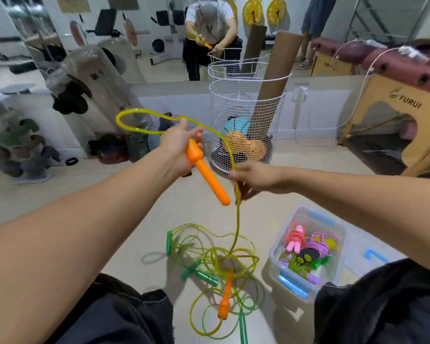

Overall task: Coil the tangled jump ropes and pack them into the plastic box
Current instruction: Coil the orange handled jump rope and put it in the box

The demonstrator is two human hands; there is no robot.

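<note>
**Hands lift a yellow jump rope above a tangle on the floor**

The left hand point(178, 147) grips a long orange plastic handle point(204, 172), with a loop of translucent yellow cord point(134, 115) arching above it. The right hand point(251, 178) pinches the same cord, which hangs down to a tangled pile of yellow and green ropes point(216, 264) on the tiled floor point(144, 207). Just right of the pile stands a clear plastic box point(305, 254) holding coiled pink and purple ropes point(308, 244).

Orange handle point(204, 170); yellow rope point(237, 219); green handles point(199, 271); white basket point(246, 100)
</note>
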